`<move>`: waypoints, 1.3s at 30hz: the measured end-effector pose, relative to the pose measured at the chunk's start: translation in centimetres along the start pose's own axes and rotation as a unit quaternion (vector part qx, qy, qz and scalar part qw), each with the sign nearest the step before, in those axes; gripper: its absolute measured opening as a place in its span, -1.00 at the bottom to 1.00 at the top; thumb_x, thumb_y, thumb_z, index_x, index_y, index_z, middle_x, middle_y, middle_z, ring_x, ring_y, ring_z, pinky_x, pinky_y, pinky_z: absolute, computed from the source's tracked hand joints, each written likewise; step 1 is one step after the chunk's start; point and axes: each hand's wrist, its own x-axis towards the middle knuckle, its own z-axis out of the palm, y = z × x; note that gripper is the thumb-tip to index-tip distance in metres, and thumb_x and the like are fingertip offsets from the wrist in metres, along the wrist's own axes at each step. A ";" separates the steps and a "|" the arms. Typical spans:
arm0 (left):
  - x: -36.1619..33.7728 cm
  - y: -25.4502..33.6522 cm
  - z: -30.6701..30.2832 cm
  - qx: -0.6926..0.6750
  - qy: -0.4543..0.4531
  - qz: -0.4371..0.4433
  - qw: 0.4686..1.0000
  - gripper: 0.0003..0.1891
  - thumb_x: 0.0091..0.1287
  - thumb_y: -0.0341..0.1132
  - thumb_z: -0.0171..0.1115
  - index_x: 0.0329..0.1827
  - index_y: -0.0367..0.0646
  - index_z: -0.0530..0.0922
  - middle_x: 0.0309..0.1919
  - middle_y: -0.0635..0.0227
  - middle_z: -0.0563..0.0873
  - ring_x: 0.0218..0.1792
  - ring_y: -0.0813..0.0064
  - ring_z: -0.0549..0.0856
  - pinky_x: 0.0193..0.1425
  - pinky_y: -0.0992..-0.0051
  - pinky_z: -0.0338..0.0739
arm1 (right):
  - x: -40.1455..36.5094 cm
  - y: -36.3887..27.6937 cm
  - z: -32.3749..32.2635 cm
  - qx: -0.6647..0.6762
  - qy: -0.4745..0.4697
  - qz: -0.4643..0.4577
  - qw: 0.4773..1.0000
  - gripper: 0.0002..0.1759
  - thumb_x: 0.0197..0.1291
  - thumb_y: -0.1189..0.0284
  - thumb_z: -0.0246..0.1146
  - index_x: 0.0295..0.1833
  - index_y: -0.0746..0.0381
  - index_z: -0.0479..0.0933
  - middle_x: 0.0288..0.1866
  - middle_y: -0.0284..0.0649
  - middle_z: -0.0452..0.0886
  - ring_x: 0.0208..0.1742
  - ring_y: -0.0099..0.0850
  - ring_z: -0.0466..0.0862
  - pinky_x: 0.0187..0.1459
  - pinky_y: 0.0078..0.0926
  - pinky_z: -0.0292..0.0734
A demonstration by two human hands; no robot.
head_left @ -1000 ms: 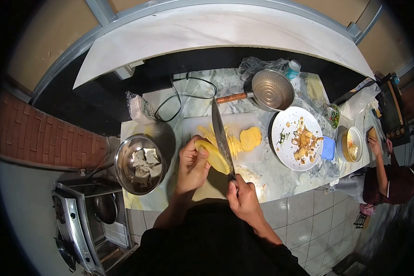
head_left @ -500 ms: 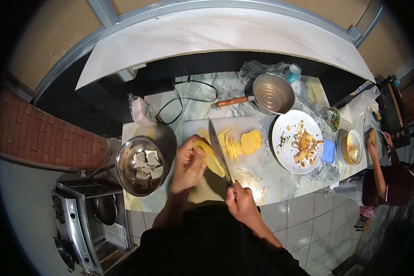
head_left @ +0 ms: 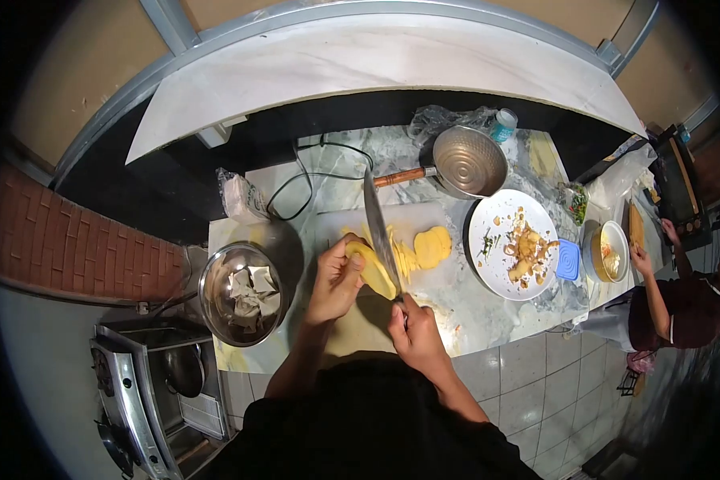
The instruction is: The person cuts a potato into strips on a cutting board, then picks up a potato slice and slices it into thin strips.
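Our left hand [head_left: 334, 280] grips a yellow potato slab [head_left: 370, 269] on the cutting board [head_left: 408, 214]; right hand [head_left: 412, 336] closed around the knife [head_left: 378, 228], blade against the slab.

We see a strong fisheye bend: the pale marble surface [head_left: 476, 316] curves and black vignette fills the corners. Overhead light brightens the middle, with mild glare on the round white plate [head_left: 488, 272], the shiny steel bowl [head_left: 202, 292] and the long steel knife [head_left: 378, 232]. The left and right edges are dim.
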 end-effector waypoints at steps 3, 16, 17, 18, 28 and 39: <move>0.6 -1.4 -0.8 0.005 -0.005 -0.001 1.000 -0.78 0.50 -0.24 -0.02 -0.12 -0.24 0.41 -0.32 0.47 0.50 -0.32 0.76 0.47 -0.19 0.69 0.40 | 1.2 0.7 0.8 0.019 0.019 -0.007 1.000 -0.82 0.29 0.50 0.06 -0.35 0.38 0.33 -0.68 -0.01 0.32 -0.70 -0.06 0.39 -0.59 -0.28 0.21; 3.5 -5.1 -1.2 -0.186 0.244 -0.015 0.952 -0.72 0.52 -0.20 -0.07 -0.12 -0.24 0.50 -0.23 0.40 0.63 -0.21 0.63 0.62 0.01 0.50 0.55 | 1.7 5.3 3.4 -0.018 -0.006 0.090 0.996 -0.82 0.32 0.45 0.07 -0.22 0.39 0.38 -0.66 0.12 0.44 -0.57 0.17 0.48 -0.50 -0.02 0.32; 3.5 -5.1 -1.5 -0.166 0.220 -0.007 0.961 -0.72 0.51 -0.20 -0.06 -0.15 -0.25 0.51 -0.26 0.41 0.62 -0.22 0.65 0.61 -0.02 0.53 0.55 | 1.7 5.3 3.3 -0.020 -0.009 0.092 0.996 -0.82 0.32 0.45 0.07 -0.22 0.39 0.38 -0.66 0.14 0.44 -0.56 0.18 0.48 -0.51 -0.02 0.32; 3.4 -5.2 -1.7 -0.146 0.195 0.000 0.970 -0.71 0.51 -0.20 -0.05 -0.19 -0.26 0.52 -0.29 0.43 0.62 -0.23 0.68 0.60 -0.05 0.55 0.54 | 1.6 5.2 3.2 -0.022 -0.011 0.095 0.995 -0.82 0.32 0.46 0.07 -0.21 0.39 0.37 -0.65 0.15 0.44 -0.56 0.19 0.48 -0.52 -0.01 0.31; 3.1 -4.7 -1.6 0.105 0.193 0.035 0.975 -0.74 0.49 -0.28 0.02 -0.25 -0.32 0.53 -0.39 0.49 0.56 -0.38 0.77 0.46 -0.23 0.68 0.41 | 2.6 3.9 1.9 -0.018 0.022 0.023 0.999 -0.84 0.28 0.54 0.07 -0.30 0.45 0.37 -0.68 0.14 0.37 -0.64 0.10 0.47 -0.60 -0.18 0.27; 3.4 -4.1 0.2 -0.098 0.221 0.016 0.970 -0.71 0.50 -0.15 -0.03 -0.12 -0.22 0.51 -0.29 0.45 0.63 -0.30 0.69 0.59 -0.15 0.55 0.54 | 1.8 3.6 2.9 -0.014 0.019 0.039 0.999 -0.84 0.29 0.52 0.07 -0.26 0.44 0.39 -0.67 0.13 0.41 -0.60 0.12 0.49 -0.56 -0.13 0.31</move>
